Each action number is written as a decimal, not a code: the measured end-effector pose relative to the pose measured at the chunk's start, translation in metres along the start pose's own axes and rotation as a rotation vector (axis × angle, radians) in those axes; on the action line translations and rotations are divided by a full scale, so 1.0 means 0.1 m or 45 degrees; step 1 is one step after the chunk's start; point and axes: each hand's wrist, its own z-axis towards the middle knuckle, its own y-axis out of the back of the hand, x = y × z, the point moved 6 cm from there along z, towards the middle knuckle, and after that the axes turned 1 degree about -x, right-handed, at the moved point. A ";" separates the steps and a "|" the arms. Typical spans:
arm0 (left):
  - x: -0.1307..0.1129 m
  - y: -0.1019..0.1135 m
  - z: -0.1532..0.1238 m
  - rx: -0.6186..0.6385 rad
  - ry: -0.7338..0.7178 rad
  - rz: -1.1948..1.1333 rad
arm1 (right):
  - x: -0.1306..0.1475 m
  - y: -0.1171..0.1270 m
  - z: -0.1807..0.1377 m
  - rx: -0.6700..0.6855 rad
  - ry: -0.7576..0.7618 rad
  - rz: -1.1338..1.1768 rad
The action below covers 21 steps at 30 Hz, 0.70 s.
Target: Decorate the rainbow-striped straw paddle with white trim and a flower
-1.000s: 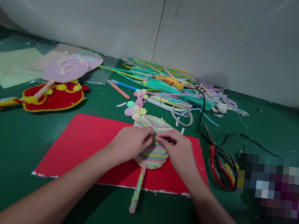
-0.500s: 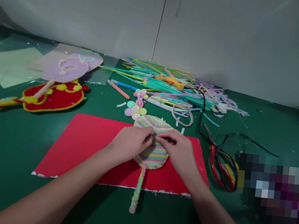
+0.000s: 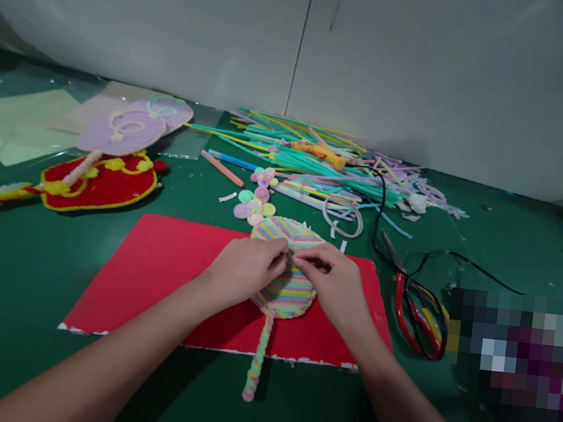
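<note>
A round pastel-striped fan point(image 3: 286, 299) made of pipe cleaners, with a twisted handle point(image 3: 258, 360), lies on a red board point(image 3: 164, 272). Over the fan's face my left hand point(image 3: 255, 265) is closed, thumb and fingertips pinched near its middle. From the other side my right hand point(image 3: 333, 270) pinches at almost the same spot, its fingertips close to the left ones. Whatever is between the fingertips is too small to make out. Just beyond the fan sit pastel pipe-cleaner flowers point(image 3: 256, 206).
Behind lie many loose pipe cleaners point(image 3: 307, 160) with an orange glue gun point(image 3: 320, 153) on them. Red-handled scissors point(image 3: 401, 294) tangled with a black cable are at right, near a clear ring point(image 3: 342, 216). Left are a red fan point(image 3: 103, 182) and a purple fan point(image 3: 123, 130).
</note>
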 end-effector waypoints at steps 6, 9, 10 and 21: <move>0.00 0.00 0.00 -0.007 -0.009 -0.012 | 0.00 0.00 0.00 0.001 0.014 -0.008; -0.01 0.01 -0.01 0.005 0.000 -0.021 | 0.00 0.00 -0.01 0.003 0.002 -0.008; -0.01 0.01 -0.01 0.005 0.000 -0.022 | 0.00 0.00 -0.01 0.006 -0.003 -0.009; 0.01 -0.01 0.00 -0.016 0.002 -0.039 | 0.01 0.01 0.00 0.009 0.004 -0.017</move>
